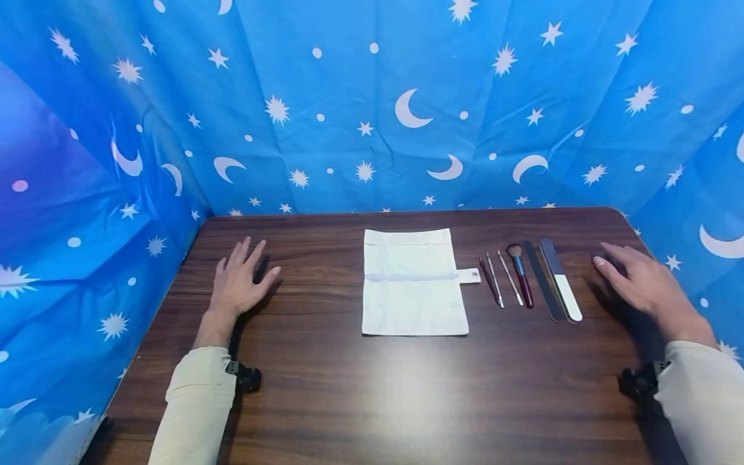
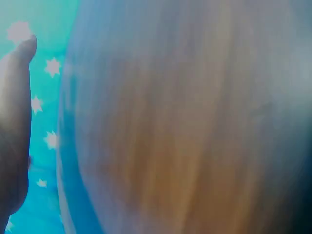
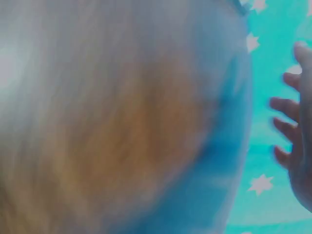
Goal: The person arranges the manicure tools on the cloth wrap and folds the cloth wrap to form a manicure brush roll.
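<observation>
A white fabric tool pouch [image 1: 414, 307] lies unfolded on the table, its snap strap [image 1: 469, 276] pointing right. To its right lie a dark slim tool [image 1: 489, 279], two thin metal manicure tools [image 1: 509, 278], a makeup-type brush [image 1: 520, 274] with a blue and dark red handle, a black nail file [image 1: 543, 281] and a grey-and-white nail buffer [image 1: 560, 281]. My left hand [image 1: 238, 278], fingers spread and holding nothing, is well left of the pouch. Beyond the buffer, my right hand [image 1: 642, 278] has loose fingers and nothing in it. Both wrist views show only the hand's edge and blurred table.
The dark wood-grain table [image 1: 314, 387] has a bright reflection near its middle front. A blue curtain [image 1: 349, 129] with white stars and moons hangs along the back and both sides. A small black camera sits on each wrist.
</observation>
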The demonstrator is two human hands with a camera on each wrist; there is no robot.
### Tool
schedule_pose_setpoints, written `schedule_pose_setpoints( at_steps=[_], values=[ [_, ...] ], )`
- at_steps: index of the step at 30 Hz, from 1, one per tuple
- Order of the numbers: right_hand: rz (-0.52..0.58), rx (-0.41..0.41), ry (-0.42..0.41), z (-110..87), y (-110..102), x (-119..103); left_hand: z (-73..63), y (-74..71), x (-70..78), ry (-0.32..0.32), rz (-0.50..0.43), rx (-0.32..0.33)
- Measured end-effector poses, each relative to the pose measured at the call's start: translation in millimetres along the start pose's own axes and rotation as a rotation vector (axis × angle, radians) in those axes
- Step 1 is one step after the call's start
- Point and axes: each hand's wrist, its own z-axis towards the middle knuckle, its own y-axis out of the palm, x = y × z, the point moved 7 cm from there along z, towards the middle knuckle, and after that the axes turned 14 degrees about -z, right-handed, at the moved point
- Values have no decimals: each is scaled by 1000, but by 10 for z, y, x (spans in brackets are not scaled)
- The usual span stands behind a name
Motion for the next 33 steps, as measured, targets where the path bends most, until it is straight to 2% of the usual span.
schedule_pose_setpoints(
  at_steps=[3,8,11,14,17,21,27,33],
  values=[
    [74,-33,15,17,-73,-141,18,46,162,-21,-138,1],
    [123,0,12,67,-167,-406,46,119,564,-33,-442,0],
    [124,-34,33,72,-156,-503,61,219,820,-42,-621,-48],
    [130,-98,81,56,-114,-555,55,349,1036,-78,-749,-121],
    [149,-152,146,27,-70,-582,36,472,1204,-124,-829,-184],
    [191,-225,231,-25,-4,-607,21,656,1350,-174,-905,-240],
    [225,-291,275,-11,79,-670,29,871,1438,-226,-1025,-275],
    [243,-302,356,-19,118,-673,84,1023,1533,-272,-1063,-298]
  ],
)
